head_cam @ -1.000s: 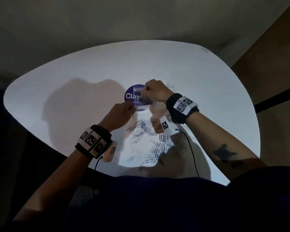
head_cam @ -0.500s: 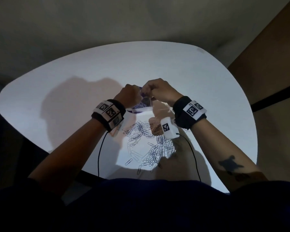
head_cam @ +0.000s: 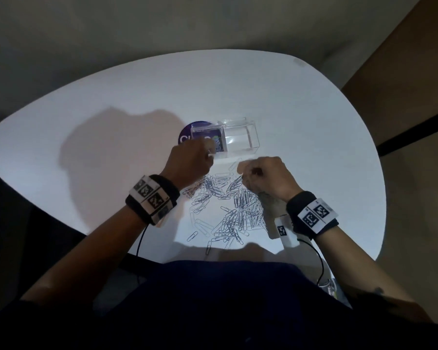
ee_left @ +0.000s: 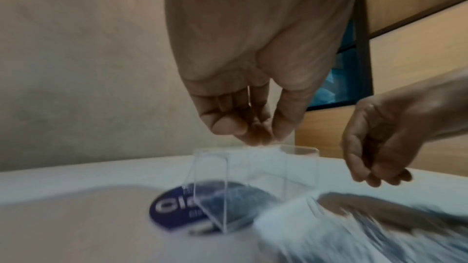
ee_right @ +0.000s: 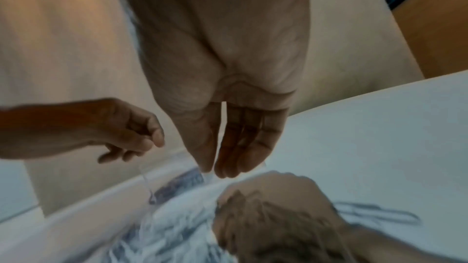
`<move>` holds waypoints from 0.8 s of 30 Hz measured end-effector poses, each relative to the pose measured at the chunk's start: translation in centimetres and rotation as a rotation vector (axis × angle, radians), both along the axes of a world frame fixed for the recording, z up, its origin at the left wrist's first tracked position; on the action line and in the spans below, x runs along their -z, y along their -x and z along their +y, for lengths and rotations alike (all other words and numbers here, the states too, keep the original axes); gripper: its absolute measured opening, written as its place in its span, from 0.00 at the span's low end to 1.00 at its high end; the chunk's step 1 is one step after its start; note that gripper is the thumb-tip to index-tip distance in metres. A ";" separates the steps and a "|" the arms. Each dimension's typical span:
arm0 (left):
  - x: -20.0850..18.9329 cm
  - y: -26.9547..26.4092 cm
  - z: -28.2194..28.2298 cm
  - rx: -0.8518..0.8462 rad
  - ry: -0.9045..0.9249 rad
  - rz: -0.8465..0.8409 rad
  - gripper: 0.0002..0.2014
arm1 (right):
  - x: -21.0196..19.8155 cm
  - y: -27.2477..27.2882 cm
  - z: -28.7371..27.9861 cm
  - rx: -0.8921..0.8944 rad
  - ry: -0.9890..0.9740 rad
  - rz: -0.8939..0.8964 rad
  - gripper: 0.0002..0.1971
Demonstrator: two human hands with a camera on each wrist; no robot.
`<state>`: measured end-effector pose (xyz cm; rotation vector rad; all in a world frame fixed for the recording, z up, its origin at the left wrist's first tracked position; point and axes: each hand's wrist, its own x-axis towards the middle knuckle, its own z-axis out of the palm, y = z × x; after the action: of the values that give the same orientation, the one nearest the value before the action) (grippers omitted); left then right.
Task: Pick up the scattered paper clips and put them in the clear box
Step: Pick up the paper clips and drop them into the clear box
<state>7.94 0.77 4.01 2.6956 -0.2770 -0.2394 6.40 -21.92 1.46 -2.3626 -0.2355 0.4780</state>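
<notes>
The clear box [head_cam: 240, 140] lies on the white table [head_cam: 314, 147] with its left end over a purple round sticker [head_cam: 185, 137]. A few clips [head_cam: 219, 147] show inside that end. My left hand [head_cam: 208, 157] is at the box's near left corner. In the left wrist view the left hand [ee_left: 255, 137] has its fingertips bunched on the top rim of the box [ee_left: 253, 167]. My right hand [head_cam: 245, 173] hovers over the far side of the paper clip pile [head_cam: 228, 205]. In its wrist view the right hand [ee_right: 215, 171] points down with nothing visible between thumb and fingers.
The clip pile spreads from the box back toward my body, near the table's front edge [head_cam: 162, 258]. Wrist-camera cables [head_cam: 319, 263] hang off that edge. A wooden panel [head_cam: 415, 97] stands beyond the table's right side. Bare white table surrounds the box on the far and left sides.
Both hands were together at the box. My right hand has since drawn back toward the clip pile, leaving the box uncovered on the table. My left hand stays at the box.
</notes>
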 end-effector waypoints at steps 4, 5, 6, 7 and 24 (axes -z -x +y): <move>2.8 3.5 0.5 0.050 0.004 0.064 0.08 | 1.5 1.2 0.6 -0.122 0.096 -0.082 0.13; 3.5 4.2 0.6 0.037 -0.021 0.064 0.09 | 1.7 1.4 1.1 -0.140 0.125 -0.097 0.12; 4.1 4.6 0.7 0.035 -0.056 0.046 0.10 | 1.9 1.5 1.5 -0.156 0.157 -0.115 0.13; 4.6 5.0 0.7 0.033 -0.088 0.030 0.10 | 2.2 1.6 1.8 -0.167 0.182 -0.126 0.14; 5.1 6.1 1.1 0.113 -0.123 -0.048 0.14 | 3.0 3.0 6.5 -0.367 0.327 -0.216 0.13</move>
<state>1.79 1.90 -1.14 2.8133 -0.4435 -0.2327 3.38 -15.38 -1.53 -2.7033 -0.7505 0.4583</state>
